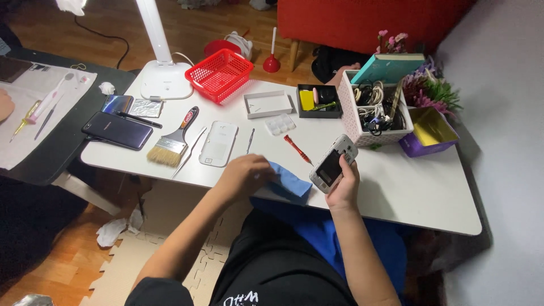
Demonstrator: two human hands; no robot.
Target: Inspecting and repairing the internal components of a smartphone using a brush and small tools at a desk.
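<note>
Wooden flooring and a red sofa (368, 20) frame a low white table (419, 192) where a seated person works over scattered repair gear. At the table's near edge, the right hand (344, 190) is wrapped around a small white phone (333, 163), fingers closed on its sides, holding it tilted just above the surface with its dark screen facing up. Beside it, the left hand (245, 173) presses down on a blue cloth (290, 182) that lies at the table's edge, fingers curled over one end of it; whether the cloth is pinched or merely pinned flat cannot be told. A red screwdriver (297, 149) lies just beyond the cloth, between the two hands. Farther left rest a white phone back cover (219, 143), a paintbrush (173, 141) with a red-and-black handle, and a dark phone (118, 130) lying flat. Toward the far edge stand a white desk lamp (161, 62), a red plastic basket (220, 73), a shallow white tray (267, 104), and a white basket of cables (374, 110).
</note>
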